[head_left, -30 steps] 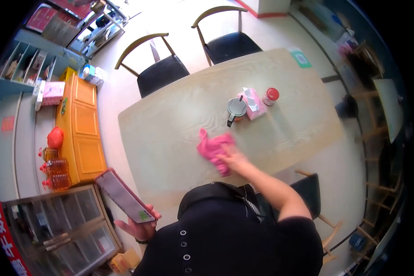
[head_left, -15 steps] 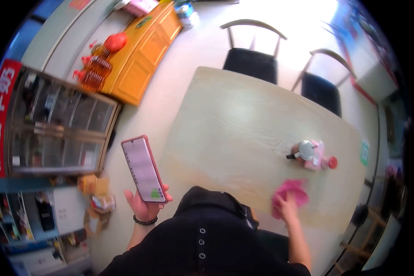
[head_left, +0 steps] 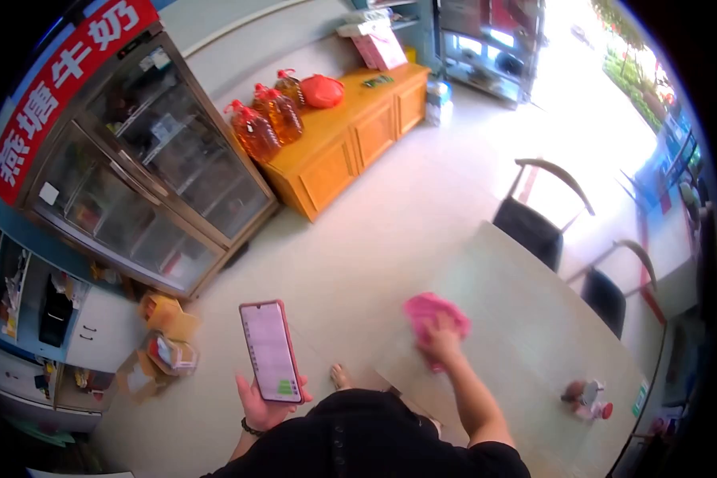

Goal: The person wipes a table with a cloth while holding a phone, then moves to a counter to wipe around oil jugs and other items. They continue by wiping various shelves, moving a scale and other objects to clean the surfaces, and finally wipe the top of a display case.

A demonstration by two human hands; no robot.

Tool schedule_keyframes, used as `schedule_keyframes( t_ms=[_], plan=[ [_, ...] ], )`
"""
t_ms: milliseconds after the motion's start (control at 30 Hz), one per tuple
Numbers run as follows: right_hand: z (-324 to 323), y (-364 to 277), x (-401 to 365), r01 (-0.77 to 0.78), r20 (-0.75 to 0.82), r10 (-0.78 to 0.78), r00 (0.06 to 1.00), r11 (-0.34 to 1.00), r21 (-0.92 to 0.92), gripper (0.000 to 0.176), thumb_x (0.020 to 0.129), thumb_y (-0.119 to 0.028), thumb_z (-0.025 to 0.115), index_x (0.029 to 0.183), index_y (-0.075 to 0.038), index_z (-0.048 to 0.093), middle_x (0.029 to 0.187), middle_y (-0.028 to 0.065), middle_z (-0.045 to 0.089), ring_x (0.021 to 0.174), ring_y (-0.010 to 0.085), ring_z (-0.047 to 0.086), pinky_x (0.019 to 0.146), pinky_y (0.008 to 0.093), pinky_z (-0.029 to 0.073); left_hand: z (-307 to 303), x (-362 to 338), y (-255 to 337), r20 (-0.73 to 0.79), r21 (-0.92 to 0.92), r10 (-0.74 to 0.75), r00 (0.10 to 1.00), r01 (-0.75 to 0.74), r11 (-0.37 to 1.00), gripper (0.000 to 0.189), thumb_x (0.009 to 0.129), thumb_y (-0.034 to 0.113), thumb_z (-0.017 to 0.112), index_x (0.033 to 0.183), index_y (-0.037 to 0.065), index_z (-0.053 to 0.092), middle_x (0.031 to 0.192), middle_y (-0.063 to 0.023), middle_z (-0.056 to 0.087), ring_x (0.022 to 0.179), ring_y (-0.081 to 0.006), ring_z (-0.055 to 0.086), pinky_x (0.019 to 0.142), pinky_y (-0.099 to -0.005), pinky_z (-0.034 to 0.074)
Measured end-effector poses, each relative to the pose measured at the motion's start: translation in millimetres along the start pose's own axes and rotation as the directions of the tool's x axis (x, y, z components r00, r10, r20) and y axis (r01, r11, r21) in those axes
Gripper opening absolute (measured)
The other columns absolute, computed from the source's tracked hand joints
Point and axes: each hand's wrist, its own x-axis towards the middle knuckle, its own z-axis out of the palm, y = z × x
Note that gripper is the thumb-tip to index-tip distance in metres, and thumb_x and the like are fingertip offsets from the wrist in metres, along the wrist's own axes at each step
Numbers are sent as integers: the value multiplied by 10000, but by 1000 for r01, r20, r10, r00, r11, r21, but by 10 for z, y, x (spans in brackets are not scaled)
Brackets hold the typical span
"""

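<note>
In my left hand [head_left: 264,408] I hold a smartphone [head_left: 271,350] in a red case, its screen lit and facing up at me. My fingers wrap round its lower end. My right hand [head_left: 443,338] presses on a crumpled pink cloth [head_left: 422,312] near the left edge of the pale table [head_left: 526,327]. Part of the cloth hangs toward that edge, and the palm side of the hand is hidden. Farther right on the table stand a small teapot [head_left: 573,392] and a red-lidded jar [head_left: 606,410].
Two dark-seated chairs [head_left: 528,231] stand along the table's far side. To the left are a glass-door fridge [head_left: 147,171], a wooden cabinet [head_left: 327,163] with several oil bottles [head_left: 277,113], and cardboard boxes [head_left: 139,374] on the floor.
My right hand has moved the pink cloth from beside the teapot to the table's left edge. The view has turned, showing more of the fridge and doorway. The phone stays in my left hand.
</note>
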Motion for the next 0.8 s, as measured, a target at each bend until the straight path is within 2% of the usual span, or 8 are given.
schedule_keyframes(
  t_ms=[67,167,333,400,467,567,667,800],
  plan=[
    [16,269,368,-386,-36,385,922,922,-15,676,720,-474,528,1304,-199,327,1413,153,123,1288,391,90,925,656,153,-378,63,359,-19,38,23,1000,-22,999,943,694,780,229,1198,1,398,968,-219,579,721,-356,617,446,-287,474],
    [-192,519,573,-722,-33,722,691,692,-1,603,812,-434,422,1345,-240,217,1423,119,94,1295,368,83,925,637,212,-796,54,781,-83,100,55,995,-47,994,918,708,768,225,1193,10,411,975,-226,577,720,-359,619,443,-290,479],
    [-171,423,141,-986,-49,987,153,156,54,521,862,-278,375,1344,-317,182,1410,91,151,1270,325,183,897,604,281,-1267,19,1056,-243,38,122,962,-116,993,894,721,757,217,1194,23,408,955,-216,582,716,-361,617,459,-295,486],
    [-124,202,-17,-996,-99,992,74,78,35,482,877,-328,335,1339,-326,198,1407,78,188,1265,300,219,925,547,288,-1358,77,1027,-328,1,175,928,-185,983,900,729,750,204,1210,10,380,989,-219,571,742,-361,614,471,-304,486],
    [266,281,-89,-994,-243,965,99,109,30,463,876,-332,368,1324,-318,250,1393,82,232,1251,314,252,937,525,284,-1467,232,1057,-410,-19,218,886,-247,969,907,736,744,191,1226,-2,352,1023,-222,559,767,-360,612,483,-314,487],
    [421,43,72,-992,-289,948,129,121,-47,443,881,-357,358,1315,-315,274,1380,87,258,1240,324,272,944,528,273,-1613,496,1182,-449,-83,174,876,-235,968,896,747,733,187,1234,-5,335,1023,-226,557,763,-357,612,494,-325,489],
    [470,-156,486,-982,-352,917,188,176,-66,398,882,-351,358,1266,-248,380,1356,90,303,1203,335,317,921,527,289,-1776,1066,1454,-282,110,163,945,-137,984,892,737,744,179,1227,20,352,982,-234,573,704,-373,612,459,-302,494],
    [509,-113,1303,-910,-483,804,347,413,33,356,875,-329,369,1187,-198,480,1248,97,439,1111,355,404,893,457,338,-1936,2072,1613,-80,119,194,978,-184,976,914,725,753,195,1259,20,311,1040,-249,545,758,-411,595,454,-303,488]
  ],
)
